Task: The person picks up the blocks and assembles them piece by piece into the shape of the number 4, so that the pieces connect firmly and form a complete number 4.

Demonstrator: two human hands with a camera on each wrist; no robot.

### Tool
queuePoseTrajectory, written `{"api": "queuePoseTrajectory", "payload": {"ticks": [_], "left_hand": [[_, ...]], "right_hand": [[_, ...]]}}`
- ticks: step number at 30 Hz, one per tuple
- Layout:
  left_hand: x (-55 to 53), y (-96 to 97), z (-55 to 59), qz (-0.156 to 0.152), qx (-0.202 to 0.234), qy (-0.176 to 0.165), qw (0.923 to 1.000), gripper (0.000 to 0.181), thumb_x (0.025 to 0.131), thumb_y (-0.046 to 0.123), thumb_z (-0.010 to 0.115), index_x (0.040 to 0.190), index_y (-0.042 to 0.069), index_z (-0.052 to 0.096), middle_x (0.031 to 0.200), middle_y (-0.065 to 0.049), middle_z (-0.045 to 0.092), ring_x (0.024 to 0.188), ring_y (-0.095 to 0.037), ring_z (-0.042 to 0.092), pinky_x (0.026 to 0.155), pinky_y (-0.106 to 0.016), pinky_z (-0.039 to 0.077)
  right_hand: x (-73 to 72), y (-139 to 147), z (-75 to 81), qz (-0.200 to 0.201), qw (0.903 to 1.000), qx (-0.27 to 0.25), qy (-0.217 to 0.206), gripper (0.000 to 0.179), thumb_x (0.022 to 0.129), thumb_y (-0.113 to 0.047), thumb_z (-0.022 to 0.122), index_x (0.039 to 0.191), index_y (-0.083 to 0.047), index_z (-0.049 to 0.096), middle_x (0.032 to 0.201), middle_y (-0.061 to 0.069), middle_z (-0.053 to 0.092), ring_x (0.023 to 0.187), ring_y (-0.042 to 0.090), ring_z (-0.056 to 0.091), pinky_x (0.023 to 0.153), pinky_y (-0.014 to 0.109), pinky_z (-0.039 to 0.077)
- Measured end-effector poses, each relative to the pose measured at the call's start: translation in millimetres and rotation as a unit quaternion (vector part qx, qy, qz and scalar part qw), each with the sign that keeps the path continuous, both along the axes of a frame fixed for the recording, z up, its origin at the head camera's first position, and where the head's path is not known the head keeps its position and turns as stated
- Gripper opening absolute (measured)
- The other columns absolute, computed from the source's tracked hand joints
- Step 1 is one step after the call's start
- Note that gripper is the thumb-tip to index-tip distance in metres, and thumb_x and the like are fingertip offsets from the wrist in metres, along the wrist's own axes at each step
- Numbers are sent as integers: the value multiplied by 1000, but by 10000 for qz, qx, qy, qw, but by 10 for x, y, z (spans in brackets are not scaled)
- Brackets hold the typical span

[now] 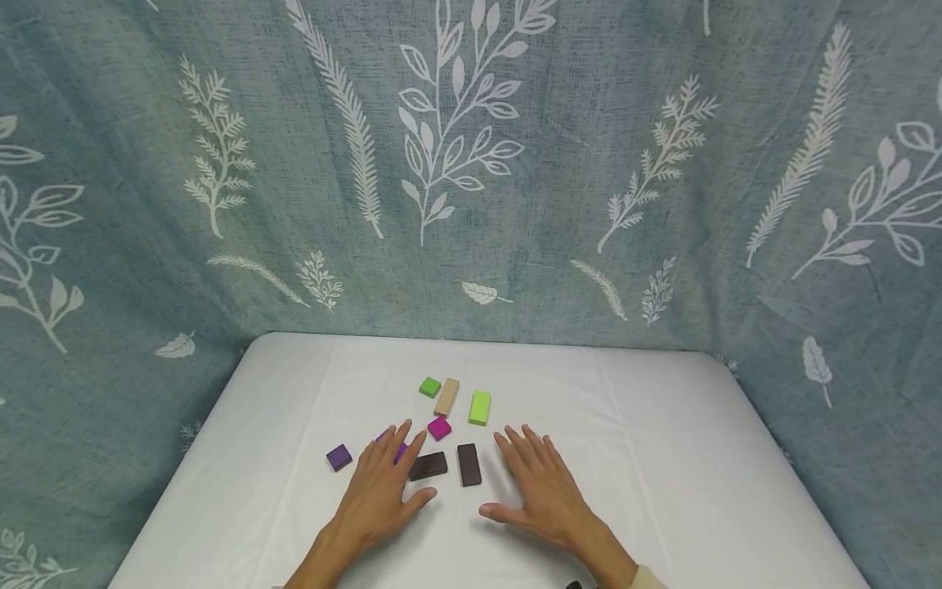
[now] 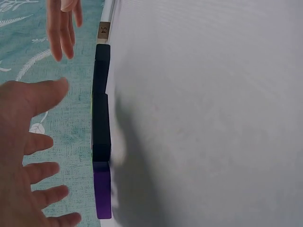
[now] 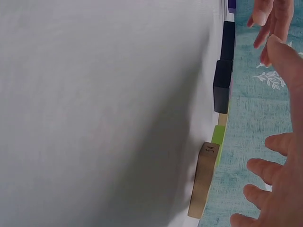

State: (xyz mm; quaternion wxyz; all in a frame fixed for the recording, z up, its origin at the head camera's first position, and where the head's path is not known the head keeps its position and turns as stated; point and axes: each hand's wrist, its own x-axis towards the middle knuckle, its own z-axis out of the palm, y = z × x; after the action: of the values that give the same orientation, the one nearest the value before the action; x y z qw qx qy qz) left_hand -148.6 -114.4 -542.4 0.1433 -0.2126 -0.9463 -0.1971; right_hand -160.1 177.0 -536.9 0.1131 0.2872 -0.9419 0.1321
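Note:
My left hand [image 1: 379, 495] hovers over the table with fingers spread, partly covering a purple block [image 1: 400, 452]. Beside its fingers lies a dark brown block [image 1: 428, 466]. A second dark brown block [image 1: 468, 465] stands between the two hands. My right hand [image 1: 540, 495] is also spread above the cloth and grips nothing. A wooden block marked 54 [image 3: 203, 179] shows in the right wrist view; in the head view I cannot make it out. Further off are a magenta block [image 1: 439, 428], a tan block [image 1: 446, 397], a lime block [image 1: 479, 407] and a green block [image 1: 430, 387].
A dark purple block [image 1: 339, 457] sits left of the left hand. White cloth covers the table [image 1: 706, 458], and a patterned teal curtain [image 1: 515, 237] hangs behind and at both sides. Part of a small black object [image 1: 574, 585] shows at the bottom edge.

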Motion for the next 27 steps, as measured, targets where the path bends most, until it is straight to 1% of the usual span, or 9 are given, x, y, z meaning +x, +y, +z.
{"api": "queuePoseTrajectory", "payload": {"ticks": [2, 4, 10, 12, 15, 18, 20, 23, 27], "left_hand": [[-6, 5, -1, 18, -7, 77, 10000, 78, 84, 45, 78, 149, 11, 50, 152, -17, 45, 136, -45, 42, 105, -61, 38], [-11, 8, 2, 35, -26, 78, 10000, 75, 84, 43, 79, 147, 11, 52, 148, -16, 50, 132, -44, 45, 102, -58, 40], [-30, 23, -5, 87, -241, 58, 9997, 67, 84, 41, 78, 142, 13, 58, 137, -10, 57, 123, -34, 50, 91, -49, 43], [-36, 31, -14, 81, -268, 87, 9996, 64, 85, 40, 78, 140, 13, 59, 133, -9, 59, 119, -31, 51, 88, -47, 43], [-45, 41, -24, 56, -260, 164, 9995, 58, 86, 39, 78, 135, 12, 63, 125, -7, 63, 111, -29, 53, 82, -43, 42], [-51, 54, -26, 66, -257, 197, 9995, 51, 86, 37, 78, 130, 11, 66, 119, -6, 65, 104, -27, 54, 79, -41, 42], [-58, 63, -31, 101, -306, 196, 9993, 48, 87, 35, 78, 127, 11, 68, 117, -5, 66, 102, -26, 54, 79, -40, 41], [-71, 72, -40, 139, -334, 182, 9992, 44, 87, 33, 78, 124, 11, 69, 113, -4, 67, 100, -25, 55, 79, -40, 42], [-86, 75, -51, 128, -346, 227, 9991, 38, 87, 29, 79, 120, 11, 71, 109, -2, 68, 96, -23, 55, 78, -39, 41]], "right_hand": [[-9, -14, -11, 11, 10000, 42, -44, 103, 84, -80, 55, 156, -10, 38, 158, 15, 40, 147, 39, 31, 117, 60, 26], [-15, -26, -18, 12, 9999, 82, -81, 103, 84, -81, 56, 156, -9, 38, 158, 15, 40, 147, 39, 31, 117, 59, 26], [-28, -52, -37, 35, 9999, 39, -164, 104, 82, -80, 58, 156, -9, 38, 156, 15, 41, 147, 39, 32, 117, 58, 26], [-36, -60, -50, 81, 9998, -10, -175, 104, 82, -79, 60, 156, -8, 38, 156, 15, 42, 146, 40, 32, 117, 59, 26], [-48, -79, -63, 163, 9996, -134, -208, 104, 81, -74, 67, 155, -7, 39, 154, 14, 44, 146, 39, 34, 115, 59, 29], [-69, -100, -83, 263, 9992, -202, -215, 99, 80, -68, 73, 153, -7, 43, 151, 12, 47, 144, 39, 36, 113, 58, 33], [-83, -115, -91, 332, 9990, -191, -229, 95, 81, -64, 74, 151, -7, 45, 151, 10, 48, 143, 39, 37, 113, 57, 34], [-103, -139, -92, 411, 9986, -148, -291, 88, 85, -59, 74, 150, -7, 47, 151, 9, 48, 144, 39, 37, 114, 56, 32], [-126, -171, -97, 430, 9981, 44, -438, 80, 89, -53, 72, 150, -7, 48, 153, 6, 47, 145, 36, 35, 117, 54, 29]]}}
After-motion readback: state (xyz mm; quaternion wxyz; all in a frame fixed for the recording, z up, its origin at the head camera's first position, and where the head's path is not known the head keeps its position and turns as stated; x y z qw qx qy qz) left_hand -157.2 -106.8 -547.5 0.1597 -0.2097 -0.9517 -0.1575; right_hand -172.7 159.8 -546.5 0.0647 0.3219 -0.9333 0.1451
